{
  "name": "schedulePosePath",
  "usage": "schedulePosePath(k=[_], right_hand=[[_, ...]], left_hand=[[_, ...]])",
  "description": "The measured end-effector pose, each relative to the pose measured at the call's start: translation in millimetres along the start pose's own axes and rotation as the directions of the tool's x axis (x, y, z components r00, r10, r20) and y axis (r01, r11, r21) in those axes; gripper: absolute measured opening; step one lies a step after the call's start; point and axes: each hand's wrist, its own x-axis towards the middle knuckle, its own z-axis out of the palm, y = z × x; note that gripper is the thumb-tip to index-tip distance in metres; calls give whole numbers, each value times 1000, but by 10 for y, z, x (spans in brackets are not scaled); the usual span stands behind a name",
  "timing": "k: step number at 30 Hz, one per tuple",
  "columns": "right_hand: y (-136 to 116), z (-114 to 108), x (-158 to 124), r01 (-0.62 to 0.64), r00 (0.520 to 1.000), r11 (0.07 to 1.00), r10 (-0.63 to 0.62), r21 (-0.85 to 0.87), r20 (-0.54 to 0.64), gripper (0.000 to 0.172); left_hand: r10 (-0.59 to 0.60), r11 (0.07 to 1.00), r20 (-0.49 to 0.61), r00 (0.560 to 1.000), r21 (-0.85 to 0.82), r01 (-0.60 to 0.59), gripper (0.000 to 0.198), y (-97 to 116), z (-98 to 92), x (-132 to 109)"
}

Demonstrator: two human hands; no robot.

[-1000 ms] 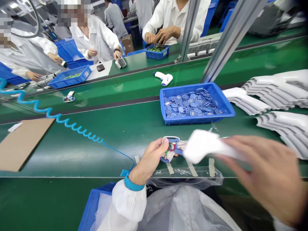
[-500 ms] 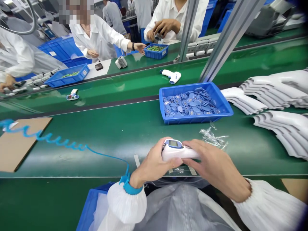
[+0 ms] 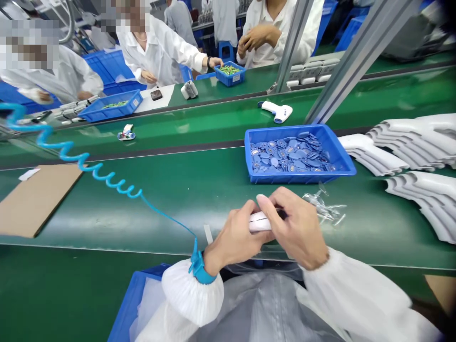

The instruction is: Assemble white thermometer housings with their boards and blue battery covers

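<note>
Both my hands grip a white infrared thermometer [image 3: 259, 222] above the near edge of the bench. My left hand [image 3: 237, 237] is closed around its left part. The fingers of my right hand [image 3: 301, 230] wrap its right end, with the thumb lying over the top. Only a narrow white strip with a thin dark seam shows between the hands; the rest is covered. A blue wrist strap [image 3: 204, 270] with a coiled cord [image 3: 103, 172] is on my left wrist. Just beyond my hands stands a blue tray [image 3: 302, 177] of small blue oval parts.
Clear plastic scraps [image 3: 326, 209] lie right of my hands. White shell halves [image 3: 427, 142] are stacked at the right. Another thermometer [image 3: 280, 112] rests on the green belt [image 3: 199, 124]. Cardboard [image 3: 42, 199] lies at the left. A metal post [image 3: 351, 57] rises ahead; co-workers sit opposite.
The thermometer has been turned in my hands, so its screen no longer shows. My right hand has rolled over its end, thumb on top. On the belt, the other thermometer has shifted right.
</note>
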Motion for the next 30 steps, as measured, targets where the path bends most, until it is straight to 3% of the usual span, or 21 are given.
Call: schedulePosePath(k=[2,5,8,13,15,17,20,23,27,30], right_hand=[[-97,133,45,102,989,982,-118,-159,-93,50],[-127,207,94,219,959,941,-256,-258,-120,53],[-109,177,81,229,956,932,-269,-280,-114,54],[-115,163,39,318,932,855,-361,-410,-29,52],[-97,185,82,335,925,850,-379,-407,-31,55],[-65,198,134,326,913,862,-393,-387,-106,57],[-23,184,156,374,845,844,-481,-385,-234,53],[-11,176,145,496,772,770,-603,-402,-203,48],[-12,235,228,458,809,838,-532,-299,-252,51],[-6,250,297,392,822,884,-460,-253,-335,54]], left_hand=[[52,995,39,998,88,-55,17,39,9,0],[83,956,12,996,282,-83,22,52,33,-1],[97,903,-31,995,423,-75,33,25,67,-4],[214,864,110,971,441,-240,20,-18,143,1],[186,859,41,982,478,-182,25,-10,156,23],[143,848,-25,989,519,-109,31,17,144,57],[135,854,55,989,499,-144,26,76,113,98],[154,872,124,980,450,-194,18,113,135,104],[72,859,-18,997,509,-52,23,111,182,129],[77,846,-51,996,531,-38,31,108,134,179]])
